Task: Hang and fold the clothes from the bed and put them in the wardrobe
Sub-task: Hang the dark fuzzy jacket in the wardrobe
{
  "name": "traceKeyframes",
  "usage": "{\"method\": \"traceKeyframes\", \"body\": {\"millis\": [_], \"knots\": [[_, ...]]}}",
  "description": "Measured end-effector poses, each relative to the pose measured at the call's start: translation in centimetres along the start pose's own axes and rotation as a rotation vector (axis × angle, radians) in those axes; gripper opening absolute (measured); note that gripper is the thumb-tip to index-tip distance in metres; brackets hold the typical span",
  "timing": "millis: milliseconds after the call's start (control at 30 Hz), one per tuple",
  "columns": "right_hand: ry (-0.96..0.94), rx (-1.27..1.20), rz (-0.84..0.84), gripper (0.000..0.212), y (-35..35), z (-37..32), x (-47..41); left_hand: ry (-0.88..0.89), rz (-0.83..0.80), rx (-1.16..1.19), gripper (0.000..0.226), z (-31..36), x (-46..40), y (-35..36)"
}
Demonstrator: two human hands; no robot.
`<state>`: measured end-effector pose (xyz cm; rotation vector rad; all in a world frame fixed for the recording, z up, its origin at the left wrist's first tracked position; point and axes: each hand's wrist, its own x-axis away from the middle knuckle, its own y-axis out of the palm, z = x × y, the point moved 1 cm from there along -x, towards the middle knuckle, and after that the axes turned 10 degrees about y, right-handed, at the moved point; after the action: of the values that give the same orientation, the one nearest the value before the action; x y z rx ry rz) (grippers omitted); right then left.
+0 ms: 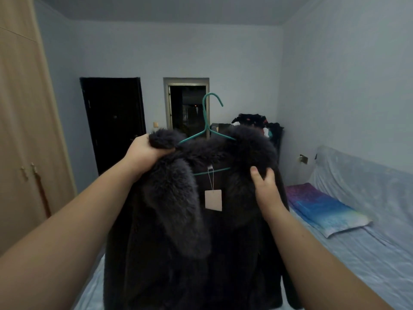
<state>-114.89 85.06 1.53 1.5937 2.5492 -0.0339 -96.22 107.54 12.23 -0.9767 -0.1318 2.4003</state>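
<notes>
Left hand (146, 151) gripped the fur collar of the dark coat (190, 231); our right hand (267, 189) pinched its other lapel. We held the coat on a green hanger (206, 130) above the bed (368, 253), whose near edge ran below the coat, wardrobe (24, 130) standing left of it.

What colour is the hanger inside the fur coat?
Teal green wire hanger, clearest in the head view.

Ahead, the coat (178, 220) on its hanger (206, 128) fills the centre, blocking the way forward. Left — wardrobe (26, 130), doors closed, open air between it and the coat. Right — bed (368, 253) with a pillow (324, 206) on it; clothes pile (257, 121) beyond.
</notes>
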Motion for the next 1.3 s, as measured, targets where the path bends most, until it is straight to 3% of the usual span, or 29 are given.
{"method": "traceKeyframes", "body": {"millis": [67, 200, 267, 333, 367, 467, 533, 567, 633, 667, 733, 767, 833, 933, 1033, 1167, 1300], "knots": [[-0.033, 0.133, -0.026, 0.065, 1.0, -0.5, -0.4, 0.012, 0.007, -0.025, 0.036, -0.3, 0.0, 0.2], [-0.036, 0.795, -0.163, 0.067, 2.1, 0.0, -0.9, -0.005, 0.07, -0.07, 0.039, -1.4, -0.1, 0.1], [-0.117, 0.939, -0.01, 0.058, 1.3, -1.0, -1.1, -0.043, 0.083, -0.086, 0.036, -2.1, 0.0, 0.0], [-0.238, 0.736, 0.107, 0.036, 1.2, -2.5, -0.3, -0.1, 0.089, -0.115, 0.034, -2.8, 0.2, 0.0], [-0.244, 0.55, 0.069, 0.026, 1.6, -3.3, 0.5, -0.123, 0.1, -0.15, 0.036, -3.1, 0.3, 0.1], [0.044, 0.168, -0.393, 0.015, 5.0, -4.7, 4.0, -0.211, 0.136, -0.334, 0.047, -3.5, 1.3, 1.0], [0.201, 0.135, -0.642, 0.02, 7.7, -4.4, 6.5, -0.24, 0.159, -0.447, 0.038, -3.6, 2.6, 2.3], [0.227, 0.158, -0.678, 0.021, 8.9, -3.6, 7.3, -0.254, 0.172, -0.482, 0.032, -3.7, 3.4, 3.0], [0.243, 0.241, -0.659, 0.035, 11.3, -1.4, 7.5, -0.304, 0.172, -0.509, 0.025, -4.4, 5.2, 4.5], [0.276, 0.263, -0.648, 0.054, 12.2, -0.1, 7.3, -0.335, 0.16, -0.492, 0.024, -5.1, 6.1, 5.3], [0.475, 0.107, -0.631, 0.086, 13.4, 3.1, 6.4, -0.388, 0.122, -0.42, 0.024, -6.2, 7.9, 6.8], [0.575, -0.002, -0.612, 0.089, 13.5, 4.4, 6.1, -0.416, 0.105, -0.374, 0.027, -6.5, 8.7, 7.4], [0.713, -0.117, -0.587, 0.079, 13.0, 5.9, 6.6, -0.489, 0.092, -0.271, 0.033, -7.4, 10.1, 8.5], [0.718, -0.143, -0.603, 0.064, 13.0, 8.8, 6.6, -0.563, 0.097, -0.19, 0.051, -9.0, 12.2, 10.0], [0.719, -0.118, -0.558, 0.07, 13.5, 11.1, 6.6, -0.585, 0.078, -0.107, 0.062, -9.5, 14.3, 11.4], [0.695, -0.07, -0.563, 0.031, 13.0, 10.7, 7.3, -0.614, 0.139, 0.189, 0.088, -9.8, 17.1, 11.3], [0.568, 0.125, -0.601, 0.037, 12.2, 10.3, 8.3, -0.719, 0.005, 0.19, 0.065, -8.4, 19.0, 9.2]]}}
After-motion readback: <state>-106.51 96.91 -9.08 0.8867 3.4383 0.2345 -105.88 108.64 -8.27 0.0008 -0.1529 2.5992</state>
